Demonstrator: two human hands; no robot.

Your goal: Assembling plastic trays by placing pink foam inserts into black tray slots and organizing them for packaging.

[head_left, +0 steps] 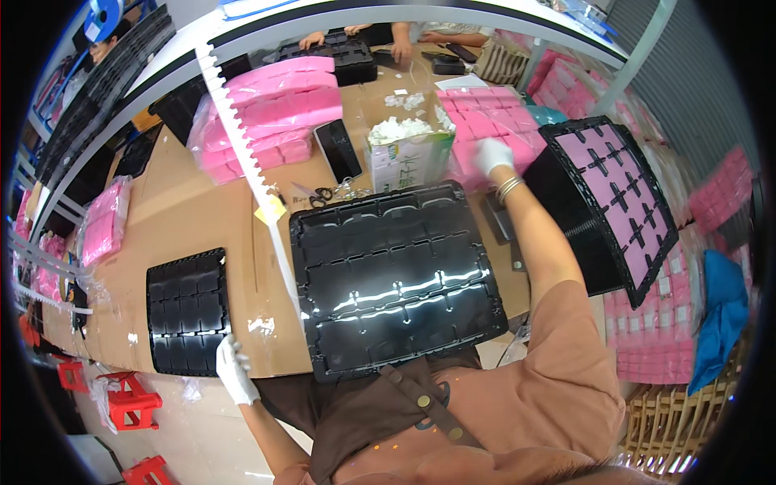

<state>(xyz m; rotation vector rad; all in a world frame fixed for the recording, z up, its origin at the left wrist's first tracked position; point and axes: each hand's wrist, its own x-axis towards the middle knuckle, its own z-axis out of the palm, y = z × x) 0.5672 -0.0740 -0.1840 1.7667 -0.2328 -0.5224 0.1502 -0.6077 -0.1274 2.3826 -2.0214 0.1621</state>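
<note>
One small tray [188,303] beside left hand [234,372]; pink pack [485,115] by right hand [492,156].

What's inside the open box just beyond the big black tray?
Crumpled white scraps fill the box up to about its rim. They cover whatever lies beneath, so the bottom can't be seen.

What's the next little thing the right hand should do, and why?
I'd have the right hand take one pink piece, probably: it's right beside the pink pieces, and the black tray in front shows no pink, while the black stack has pink on its face. Blur hides whether it's gripping already.
</note>
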